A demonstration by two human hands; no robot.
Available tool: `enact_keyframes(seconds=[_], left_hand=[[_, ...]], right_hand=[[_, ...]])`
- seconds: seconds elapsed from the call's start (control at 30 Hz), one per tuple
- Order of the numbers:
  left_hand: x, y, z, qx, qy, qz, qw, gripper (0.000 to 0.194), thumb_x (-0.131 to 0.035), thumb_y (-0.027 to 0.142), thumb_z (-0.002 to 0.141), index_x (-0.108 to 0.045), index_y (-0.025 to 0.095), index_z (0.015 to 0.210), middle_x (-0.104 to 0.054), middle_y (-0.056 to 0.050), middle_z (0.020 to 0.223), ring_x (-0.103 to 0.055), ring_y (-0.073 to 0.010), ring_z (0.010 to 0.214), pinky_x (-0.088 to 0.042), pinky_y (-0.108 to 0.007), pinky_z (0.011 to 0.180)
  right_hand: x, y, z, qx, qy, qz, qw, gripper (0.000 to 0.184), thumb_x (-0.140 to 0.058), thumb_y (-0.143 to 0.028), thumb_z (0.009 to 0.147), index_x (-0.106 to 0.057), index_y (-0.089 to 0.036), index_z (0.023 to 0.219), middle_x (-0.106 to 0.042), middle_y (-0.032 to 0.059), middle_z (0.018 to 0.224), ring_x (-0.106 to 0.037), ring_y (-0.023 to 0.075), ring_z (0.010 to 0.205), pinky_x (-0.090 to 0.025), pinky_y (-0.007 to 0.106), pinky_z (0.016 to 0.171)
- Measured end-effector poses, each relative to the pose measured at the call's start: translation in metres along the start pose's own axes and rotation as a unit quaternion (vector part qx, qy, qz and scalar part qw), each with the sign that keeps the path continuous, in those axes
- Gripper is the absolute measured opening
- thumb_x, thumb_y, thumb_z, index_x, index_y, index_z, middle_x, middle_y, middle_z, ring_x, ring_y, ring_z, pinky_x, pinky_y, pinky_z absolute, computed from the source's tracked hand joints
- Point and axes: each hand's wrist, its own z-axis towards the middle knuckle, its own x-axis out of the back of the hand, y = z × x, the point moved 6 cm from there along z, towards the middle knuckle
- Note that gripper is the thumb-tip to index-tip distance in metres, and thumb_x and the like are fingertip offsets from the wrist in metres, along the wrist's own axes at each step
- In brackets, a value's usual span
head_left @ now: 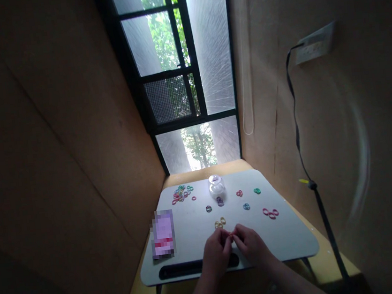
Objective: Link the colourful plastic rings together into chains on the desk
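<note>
My left hand (pixel 217 251) and my right hand (pixel 251 244) meet near the front of a white lap table (pixel 192 241). Between their fingertips they pinch a small red hair tie (pixel 232 237), mostly covered by the fingers. Just beyond my left hand lie several yellow hair ties (pixel 220 222). Farther back are small groups in purple (pixel 220 202), dark grey-green (pixel 208 208) and blue (pixel 246 206). Pink-red ones (pixel 270 213) lie to the right, with red ones (pixel 239 193) and green ones (pixel 257 190) behind.
A mixed pile of coloured hair ties (pixel 182 194) lies at the back left. A clear plastic container (pixel 216 186) stands at the back middle. A blurred purple packet (pixel 163 233) rests on the left. A dark slot (pixel 181 269) runs along the front edge. A black cable (pixel 295 121) hangs at right.
</note>
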Motion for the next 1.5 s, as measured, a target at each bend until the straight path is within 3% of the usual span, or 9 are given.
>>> enact_keyframes(seconds=[1.5], left_hand=[[0.002, 0.011, -0.004, -0.004, -0.004, 0.019, 1.000, 0.012, -0.051, 0.025, 0.087, -0.061, 0.020, 0.081, -0.066, -0.001, 0.076, -0.060, -0.0153, 0.070, -0.042, -0.026, 0.067]], right_hand=[[0.002, -0.009, -0.005, 0.005, 0.008, -0.020, 1.000, 0.016, -0.048, -0.027, 0.085, -0.051, -0.021, 0.071, -0.061, -0.0003, 0.065, -0.054, 0.0150, 0.061, -0.036, 0.025, 0.058]])
